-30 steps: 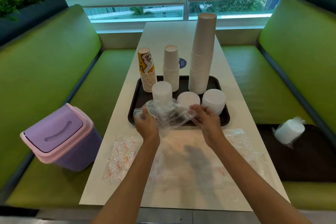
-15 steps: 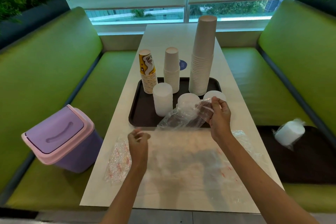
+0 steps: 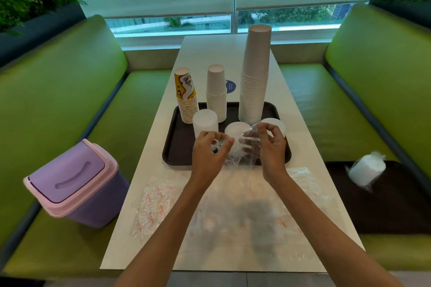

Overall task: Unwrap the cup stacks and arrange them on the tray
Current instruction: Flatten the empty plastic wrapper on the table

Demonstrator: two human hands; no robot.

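Currently the step in hand is clearing a spent wrapper. Clock directions are read from the centre of the tray, with 6 o'clock toward the person.

Both hands are raised over the tray's 6 o'clock edge with a clear wrapper between them. The left hand has its fingers curled and pinches one bunched end of the film. The right hand pinches the other end between thumb and fingertips. The film appears empty, though its transparency makes this hard to confirm.

On the tray, a patterned stack stands at 10 o'clock, a small white stack at 11 o'clock and a tall white stack at 1 o'clock. Three short white stacks run from 9 o'clock through the centre to 3 o'clock, partly hidden by the hands.

One wrapped stack lies on its side on a dark mat at 4 o'clock, well apart from the tray. The task is therefore judged advanced but not complete.

Next move, as a judgement:
- Release the film onto the desk at 6 o'clock, where loose wrappers already lie, or into the bin at 8 o'clock.
- Keep the film off the short stacks, which look light.
- Reach to 4 o'clock for the wrapped stack
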